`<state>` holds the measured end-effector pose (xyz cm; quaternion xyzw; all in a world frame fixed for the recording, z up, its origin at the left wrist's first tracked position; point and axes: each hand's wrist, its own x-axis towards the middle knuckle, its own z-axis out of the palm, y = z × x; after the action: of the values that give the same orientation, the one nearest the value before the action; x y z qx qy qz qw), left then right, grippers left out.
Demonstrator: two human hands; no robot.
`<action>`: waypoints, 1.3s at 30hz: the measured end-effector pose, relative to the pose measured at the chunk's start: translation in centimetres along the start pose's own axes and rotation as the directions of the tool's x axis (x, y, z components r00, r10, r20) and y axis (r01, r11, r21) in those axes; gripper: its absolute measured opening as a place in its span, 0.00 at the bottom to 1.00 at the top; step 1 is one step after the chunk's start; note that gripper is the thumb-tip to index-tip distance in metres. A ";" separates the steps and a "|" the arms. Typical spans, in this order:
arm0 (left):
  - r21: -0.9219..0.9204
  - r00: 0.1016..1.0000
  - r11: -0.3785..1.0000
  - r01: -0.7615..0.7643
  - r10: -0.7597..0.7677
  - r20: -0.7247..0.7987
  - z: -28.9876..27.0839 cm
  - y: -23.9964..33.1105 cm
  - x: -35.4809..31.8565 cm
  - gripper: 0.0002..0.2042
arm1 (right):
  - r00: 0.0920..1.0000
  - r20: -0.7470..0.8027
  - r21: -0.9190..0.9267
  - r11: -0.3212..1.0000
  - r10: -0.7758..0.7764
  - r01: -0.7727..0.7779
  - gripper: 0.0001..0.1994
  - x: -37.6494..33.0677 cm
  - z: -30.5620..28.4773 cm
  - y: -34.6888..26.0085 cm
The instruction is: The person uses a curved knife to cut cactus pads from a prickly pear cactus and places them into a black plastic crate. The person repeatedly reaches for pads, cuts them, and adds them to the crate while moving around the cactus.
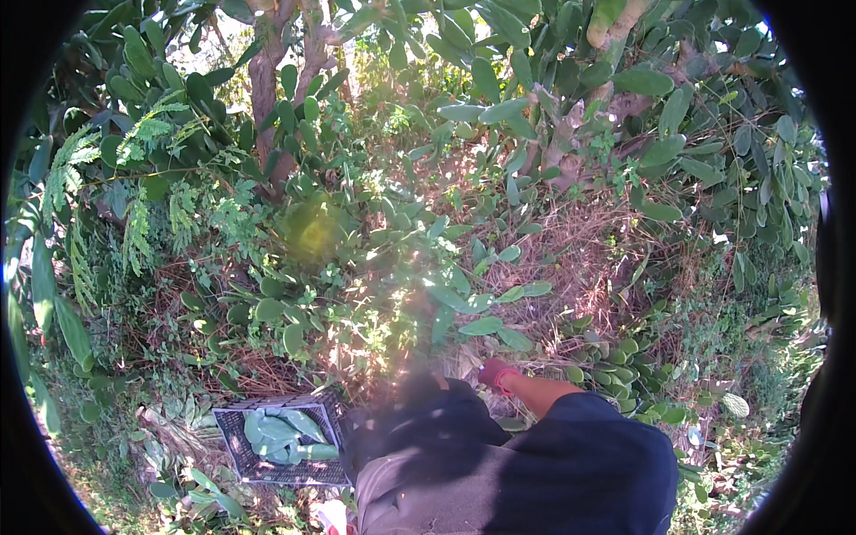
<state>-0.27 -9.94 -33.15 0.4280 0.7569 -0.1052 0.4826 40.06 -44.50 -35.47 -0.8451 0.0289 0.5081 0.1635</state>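
Note:
Neither my left hand nor my right hand shows in the head view. My lap and legs in dark shorts [553, 473] fill the lower middle. A bare lower leg [539, 392] comes out of the right side of the shorts, ending in what looks like a red shoe [497, 376] on the ground. Left of my legs, close by, stands a dark plastic crate [234, 446]. Several flat green cactus pads [281, 434] lie inside it, overlapping. A blurred dark patch around my left knee hides detail there.
Prickly pear cacti [660, 147] with thick trunks [267, 80] rise ahead and on both sides. Low cactus pads [624, 366] grow right of my foot. Dry grass [571, 250] covers ground ahead. A white and red item [332, 515] lies below the crate, partly cut off.

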 end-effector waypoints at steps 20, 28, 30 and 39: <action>0.043 1.000 0.999 0.011 -0.011 0.013 -3.1 -2.7 -3.5 0.06 | 0.990 0.004 0.078 0.987 0.143 -0.142 0.20 -0.5 0.7 2.9; 0.120 0.999 0.993 -0.004 0.000 0.040 -4.2 1.1 -2.8 0.06 | 0.970 0.018 0.178 0.954 0.241 -0.240 0.12 0.0 6.8 8.5; 0.149 0.998 0.988 -0.025 0.018 0.053 -4.9 2.5 -2.0 0.06 | 0.971 0.020 0.207 0.950 0.237 -0.236 0.11 -0.1 9.2 10.1; 0.247 0.987 0.958 -0.143 0.122 0.101 -9.1 13.7 -0.9 0.07 | 0.967 -0.011 0.366 0.901 0.253 -0.231 0.09 -10.4 17.8 10.7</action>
<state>4.35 3.16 -24.30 0.5309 0.6856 -0.1866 0.4618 17.60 -50.41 -36.80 -0.8048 0.2316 0.4854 0.2511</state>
